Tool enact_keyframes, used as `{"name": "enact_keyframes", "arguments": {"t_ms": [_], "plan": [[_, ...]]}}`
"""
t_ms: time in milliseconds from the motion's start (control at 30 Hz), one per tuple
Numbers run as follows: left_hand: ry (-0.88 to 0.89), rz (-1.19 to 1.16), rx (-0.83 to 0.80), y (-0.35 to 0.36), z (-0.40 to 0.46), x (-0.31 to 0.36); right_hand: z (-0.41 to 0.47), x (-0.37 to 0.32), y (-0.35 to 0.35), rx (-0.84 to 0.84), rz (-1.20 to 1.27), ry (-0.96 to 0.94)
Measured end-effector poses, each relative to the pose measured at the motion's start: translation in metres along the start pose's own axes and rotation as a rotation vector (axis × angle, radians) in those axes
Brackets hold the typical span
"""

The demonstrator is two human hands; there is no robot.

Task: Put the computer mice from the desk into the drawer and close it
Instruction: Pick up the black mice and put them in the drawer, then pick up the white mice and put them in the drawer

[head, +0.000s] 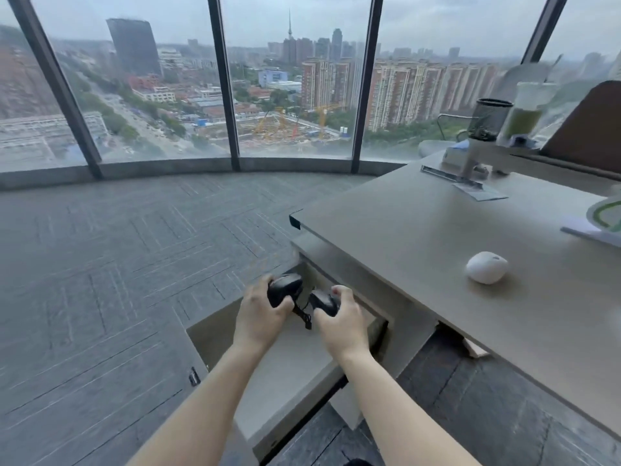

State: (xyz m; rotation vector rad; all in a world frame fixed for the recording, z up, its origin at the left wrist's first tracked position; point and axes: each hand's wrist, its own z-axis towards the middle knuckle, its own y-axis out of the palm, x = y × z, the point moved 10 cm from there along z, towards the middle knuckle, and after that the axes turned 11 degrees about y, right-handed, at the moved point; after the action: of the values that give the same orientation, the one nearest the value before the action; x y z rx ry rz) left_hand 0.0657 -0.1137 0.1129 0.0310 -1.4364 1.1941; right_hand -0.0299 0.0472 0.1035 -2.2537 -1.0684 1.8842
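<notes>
Two black computer mice are held over the open drawer [285,395] below the desk [420,227]. My left hand [260,319] is shut on the left black mouse [284,287]. My right hand [339,324] is shut on the right black mouse [322,302]. A short black cable or strap [304,314] hangs between them. A white mouse [486,266] lies on the desk top to the right, apart from both hands. The drawer's pale inside shows beneath my forearms.
At the desk's far end stand a black mesh pen cup [489,119], a cup of green drink [524,112], a metal monitor-arm clamp [467,169] and a brown panel [584,129]. Papers [601,223] lie at the right edge. Grey carpet [117,264] spreads left; windows ahead.
</notes>
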Motion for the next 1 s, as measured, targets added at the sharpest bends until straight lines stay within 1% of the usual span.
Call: {"name": "enact_keyframes", "arguments": {"t_ms": [100,167,267,333,400,500,567,633,700,767,833,867,933,1000], "plan": [[-0.121,0.015,-0.075,0.026,-0.006,-0.045,0.026,0.031,0.030,-0.002,-0.176,0.101],[-0.194,0.077,-0.145,0.047,-0.009,-0.070,0.041,0.048,0.049,-0.029,-0.318,0.147],[-0.286,0.224,-0.258,0.070,-0.015,-0.102,0.056,0.060,0.071,-0.079,-0.593,0.141],[-0.315,0.338,-0.348,0.082,-0.021,-0.117,0.063,0.068,0.086,-0.132,-0.810,0.127],[-0.332,0.448,-0.430,0.092,-0.028,-0.130,0.069,0.081,0.097,-0.175,-0.964,0.155],[-0.356,0.548,-0.487,0.100,-0.032,-0.142,0.074,0.096,0.108,-0.203,-1.064,0.187],[-0.357,0.550,-0.486,0.100,-0.030,-0.138,0.073,0.100,0.110,-0.211,-1.103,0.179],[-0.341,0.501,-0.421,0.092,-0.024,-0.123,0.068,0.092,0.106,-0.217,-1.068,0.150],[-0.258,0.394,-0.280,0.078,-0.006,-0.090,0.060,0.065,0.088,-0.168,-0.924,0.066],[-0.082,0.226,-0.098,0.063,0.016,-0.039,0.047,0.026,0.053,-0.064,-0.767,-0.063],[0.127,0.073,0.056,0.048,0.030,0.027,0.026,-0.015,-0.002,0.100,-0.619,-0.184],[0.209,0.014,0.105,0.045,0.032,0.061,0.014,-0.031,-0.035,0.190,-0.543,-0.232],[0.316,-0.080,0.121,0.052,0.032,0.123,-0.012,-0.054,-0.106,0.377,-0.393,-0.309],[0.389,-0.136,0.026,0.083,0.030,0.175,-0.032,-0.056,-0.178,0.549,-0.290,-0.333]]}}
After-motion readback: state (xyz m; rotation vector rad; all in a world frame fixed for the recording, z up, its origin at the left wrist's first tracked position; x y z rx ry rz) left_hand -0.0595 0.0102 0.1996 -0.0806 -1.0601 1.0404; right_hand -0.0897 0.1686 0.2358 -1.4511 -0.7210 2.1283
